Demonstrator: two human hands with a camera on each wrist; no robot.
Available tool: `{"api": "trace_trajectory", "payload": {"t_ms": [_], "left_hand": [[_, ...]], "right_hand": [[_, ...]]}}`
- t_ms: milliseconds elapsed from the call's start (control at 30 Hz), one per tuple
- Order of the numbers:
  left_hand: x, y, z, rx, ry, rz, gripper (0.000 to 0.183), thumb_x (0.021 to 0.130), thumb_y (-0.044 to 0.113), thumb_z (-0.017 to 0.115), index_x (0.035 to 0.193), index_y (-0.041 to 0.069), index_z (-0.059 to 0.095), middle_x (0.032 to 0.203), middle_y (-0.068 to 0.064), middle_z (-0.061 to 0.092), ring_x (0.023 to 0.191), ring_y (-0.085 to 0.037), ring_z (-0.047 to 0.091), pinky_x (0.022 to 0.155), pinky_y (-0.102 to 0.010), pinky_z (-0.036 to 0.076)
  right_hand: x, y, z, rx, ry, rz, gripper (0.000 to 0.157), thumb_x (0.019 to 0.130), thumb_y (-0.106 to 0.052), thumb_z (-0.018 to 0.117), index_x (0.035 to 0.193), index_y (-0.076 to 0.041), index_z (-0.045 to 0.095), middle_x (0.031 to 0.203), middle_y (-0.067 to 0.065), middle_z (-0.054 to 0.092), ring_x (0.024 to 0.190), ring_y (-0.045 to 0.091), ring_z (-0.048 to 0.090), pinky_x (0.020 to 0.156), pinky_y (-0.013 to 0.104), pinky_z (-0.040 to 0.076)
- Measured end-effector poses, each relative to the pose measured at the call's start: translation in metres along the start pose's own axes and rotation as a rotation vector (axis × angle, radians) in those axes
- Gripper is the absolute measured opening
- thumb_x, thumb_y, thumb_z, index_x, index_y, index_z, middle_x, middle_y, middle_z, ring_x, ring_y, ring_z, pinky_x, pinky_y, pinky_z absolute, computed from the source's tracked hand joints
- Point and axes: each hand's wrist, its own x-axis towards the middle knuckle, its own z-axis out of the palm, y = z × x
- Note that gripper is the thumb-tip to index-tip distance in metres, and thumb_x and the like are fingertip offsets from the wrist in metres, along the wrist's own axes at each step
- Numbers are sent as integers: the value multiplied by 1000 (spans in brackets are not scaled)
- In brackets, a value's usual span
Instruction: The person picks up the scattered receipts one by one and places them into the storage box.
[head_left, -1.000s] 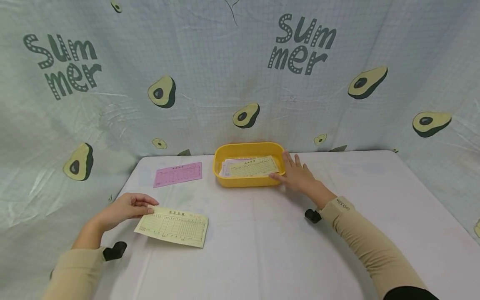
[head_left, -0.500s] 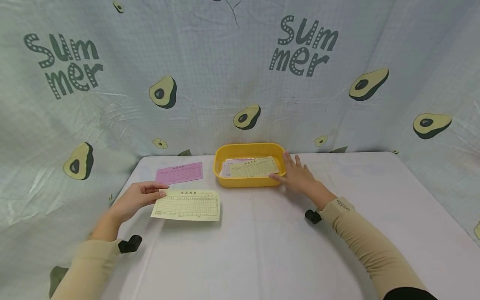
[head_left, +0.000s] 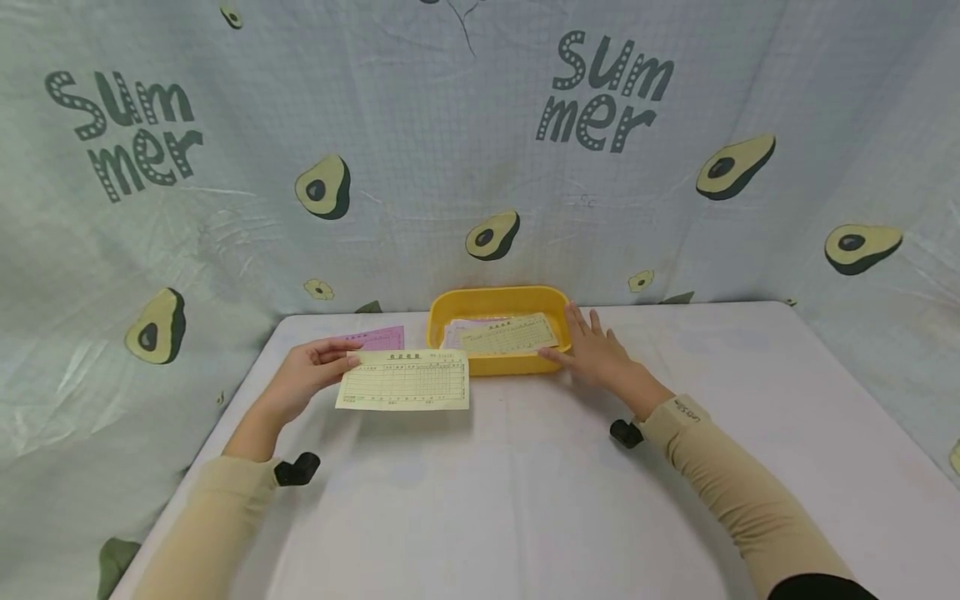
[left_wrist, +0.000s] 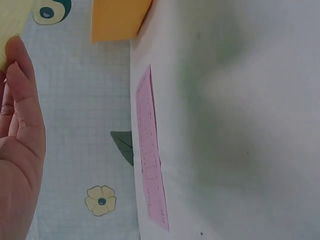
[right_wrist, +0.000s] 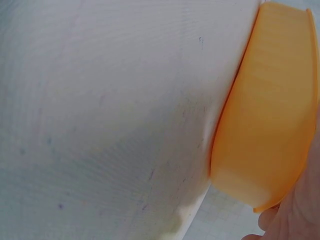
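Note:
My left hand (head_left: pixel 309 368) pinches a pale yellow paper form (head_left: pixel 408 381) by its left edge, thumb on top. Printed with a ruled table, the sheet is raised over the table and its upper right corner overlaps the front of a yellow plastic basket (head_left: pixel 495 367). At the basket's right end, my right hand (head_left: pixel 600 354) rests with straight, spread fingers along the side and the thumb at the front rim. Inside the basket lie another yellow form (head_left: pixel 517 335) and whitish-purple slips under it. A pink form (head_left: pixel 386 337) lies left of the basket, partly hidden behind the held sheet.
A white cloth covers the table (head_left: pixel 480 500). Behind it hangs a pale curtain (head_left: pixel 420 150) printed with avocados and lettering, close behind the basket. Black wrist-worn devices sit at both cuffs.
My left hand has carried the yellow form forward and to the right, from the table's left front toward the basket. The right hand and the basket have stayed in place.

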Motion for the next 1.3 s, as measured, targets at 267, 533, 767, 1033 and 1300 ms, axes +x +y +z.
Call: {"api": "trace_trajectory", "payload": {"t_ms": [267, 533, 767, 1033, 1300], "left_hand": [[15, 9, 16, -75, 15, 6, 43, 100, 9, 67, 135, -14, 56, 106, -2, 72, 90, -6, 68, 84, -19, 56], [29, 11, 32, -129, 15, 34, 40, 101, 6, 66, 134, -15, 56, 105, -1, 71, 90, -7, 68, 84, -20, 57], [42, 11, 44, -164, 51, 12, 39, 102, 7, 64, 134, -13, 57, 107, -3, 70, 90, -7, 67, 83, -19, 57], [60, 17, 57, -206, 103, -21, 36, 104, 9, 61, 135, -9, 58, 118, -13, 67, 94, -9, 66, 84, -18, 56], [76, 23, 71, -231, 118, -25, 35, 104, 9, 61, 135, -8, 59, 129, -23, 64, 96, -13, 65, 85, -19, 56]], "right_hand": [[-1, 1, 0, -5, -4, -4, 105, 101, -68, 43, 162, 0, -9, 170, 18, -9, 154, 46, -6, 119, 67, 7], [-1, -2, 1, -6, -1, 2, 105, 101, -68, 44, 162, 0, -8, 170, 19, -8, 154, 46, -6, 120, 67, 6], [-2, -4, 0, -3, 0, 1, 104, 101, -67, 44, 162, 0, -8, 170, 19, -8, 154, 45, -6, 120, 67, 6], [-2, -3, -2, 8, 4, -10, 105, 101, -68, 42, 162, 0, -10, 170, 18, -10, 153, 45, -7, 119, 68, 6], [-1, -3, -1, 6, 3, -9, 107, 100, -70, 42, 162, 0, -11, 170, 19, -8, 153, 46, -5, 119, 68, 8]]}}
